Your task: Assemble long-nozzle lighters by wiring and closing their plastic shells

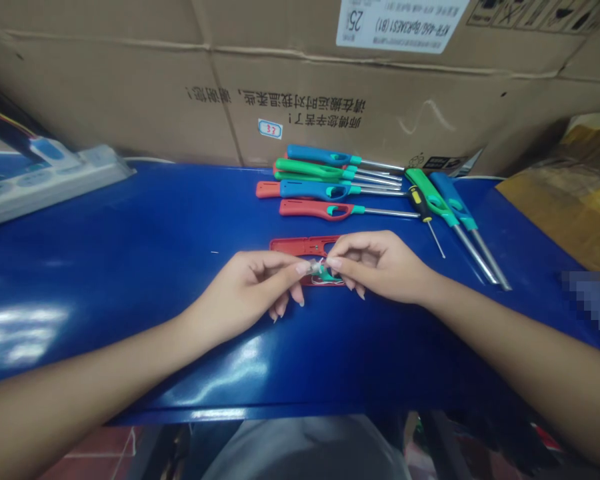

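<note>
My left hand (pixel 263 287) pinches a small clear plastic lighter part (pixel 314 267) between thumb and forefinger. Facing it, my right hand (pixel 377 267) is closed in a pinch at the part's other end; what its fingertips grip is too small to make out. Just behind and beneath my fingers lie the opened red shell halves (pixel 293 247) of a gas lighter. A teal trigger piece and thin white wires (pixel 330 281) show in the nearer half, which my hands partly cover.
Several assembled long-nosed lighters (pixel 315 209) lie in a stack behind my hands. To the right are a yellow-black screwdriver (pixel 420 203) and green and blue lighters (pixel 433 197). A power strip (pixel 55 180) sits left; a large cardboard box (pixel 155 87) stands at the back.
</note>
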`<control>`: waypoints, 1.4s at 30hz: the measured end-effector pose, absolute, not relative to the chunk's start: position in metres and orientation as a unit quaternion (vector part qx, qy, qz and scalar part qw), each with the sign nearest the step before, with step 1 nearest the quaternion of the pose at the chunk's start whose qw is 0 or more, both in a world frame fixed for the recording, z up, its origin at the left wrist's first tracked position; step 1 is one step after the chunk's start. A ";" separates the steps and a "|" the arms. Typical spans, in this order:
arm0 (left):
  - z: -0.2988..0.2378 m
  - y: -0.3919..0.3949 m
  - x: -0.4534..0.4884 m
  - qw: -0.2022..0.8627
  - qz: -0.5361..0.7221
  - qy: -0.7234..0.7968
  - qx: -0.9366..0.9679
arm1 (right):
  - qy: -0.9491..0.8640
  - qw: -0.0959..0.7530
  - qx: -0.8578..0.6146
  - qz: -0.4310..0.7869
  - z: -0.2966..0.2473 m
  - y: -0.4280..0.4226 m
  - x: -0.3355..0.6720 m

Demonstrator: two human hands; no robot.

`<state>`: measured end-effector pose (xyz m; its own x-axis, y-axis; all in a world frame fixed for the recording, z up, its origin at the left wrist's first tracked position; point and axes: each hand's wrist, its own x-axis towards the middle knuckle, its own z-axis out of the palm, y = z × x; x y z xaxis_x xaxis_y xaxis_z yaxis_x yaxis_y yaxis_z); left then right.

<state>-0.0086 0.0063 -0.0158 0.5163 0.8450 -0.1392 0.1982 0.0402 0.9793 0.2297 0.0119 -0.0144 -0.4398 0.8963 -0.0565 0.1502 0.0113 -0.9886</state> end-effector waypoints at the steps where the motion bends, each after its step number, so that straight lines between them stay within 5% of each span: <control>1: -0.016 0.006 -0.009 0.596 0.272 0.409 0.636 | -0.631 0.330 -0.413 0.567 -0.015 0.012 0.230; 24: -0.006 0.009 -0.008 0.587 0.237 0.452 0.628 | -0.663 0.351 -0.412 0.517 -0.016 0.011 0.229; 34: -0.008 0.021 -0.029 0.305 0.216 0.403 0.835 | -0.644 0.373 -0.416 0.522 -0.022 0.012 0.231; 42: -0.008 0.023 -0.029 0.283 0.216 0.395 0.847 | -0.688 0.371 -0.425 0.457 -0.025 0.012 0.234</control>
